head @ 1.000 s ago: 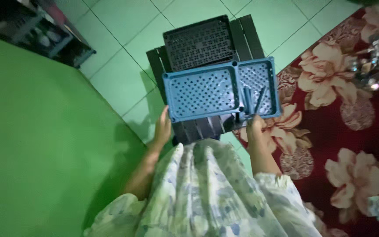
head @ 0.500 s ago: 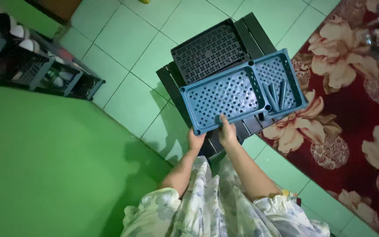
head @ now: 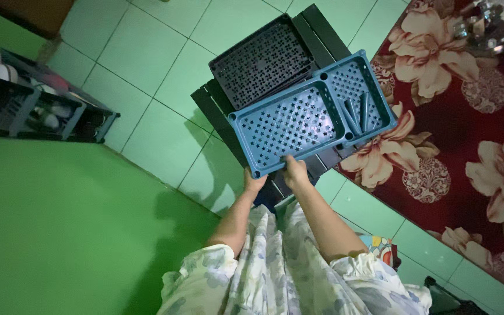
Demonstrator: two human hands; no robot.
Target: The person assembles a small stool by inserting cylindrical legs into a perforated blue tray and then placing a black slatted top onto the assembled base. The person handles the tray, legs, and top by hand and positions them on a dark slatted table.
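Keep both hands, left hand point(head: 254, 179) and right hand point(head: 294, 170), clamped on near rim of blue tray point(head: 290, 125); hold level above black tray point(head: 262, 59) so loose rods point(head: 357, 112) stay put.

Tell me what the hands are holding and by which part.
Both the left hand and right hand hold the blue perforated tray by its near long rim, close together at one corner.

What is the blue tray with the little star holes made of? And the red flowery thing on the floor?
The blue tray looks like moulded plastic: one even matte colour, thin raised rims and neat star-shaped holes. The red flowery rug looks like soft woven fabric or pile, dull with no shine, though dim light leaves that open.
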